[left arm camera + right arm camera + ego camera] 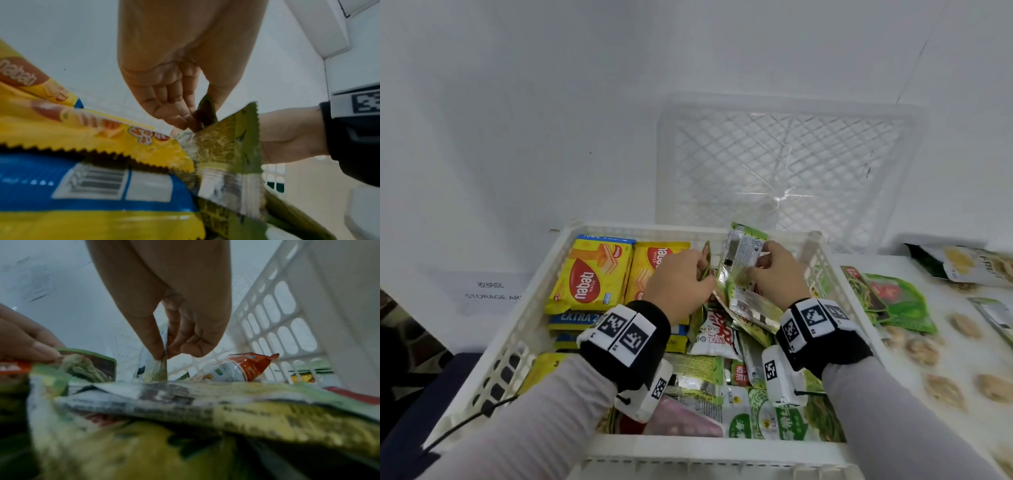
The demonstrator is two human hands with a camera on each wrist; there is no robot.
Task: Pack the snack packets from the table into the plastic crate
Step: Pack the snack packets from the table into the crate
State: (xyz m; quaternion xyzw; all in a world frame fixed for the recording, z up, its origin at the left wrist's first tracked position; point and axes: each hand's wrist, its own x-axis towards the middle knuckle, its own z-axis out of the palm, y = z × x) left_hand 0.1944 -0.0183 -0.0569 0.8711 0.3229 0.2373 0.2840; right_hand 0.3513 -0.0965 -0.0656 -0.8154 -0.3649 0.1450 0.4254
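Best to slide the upright green packet [743, 255], pinched in the right hand [777, 274], down at frame centre inside the crate [527, 318] while the left hand [679, 281], pinching a small green packet [706, 257], holds the gap.

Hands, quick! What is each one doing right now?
Left hand: closed, pinching a small green packet over the crate.
Right hand: closed, pinching a silver-green packet upright over the crate.
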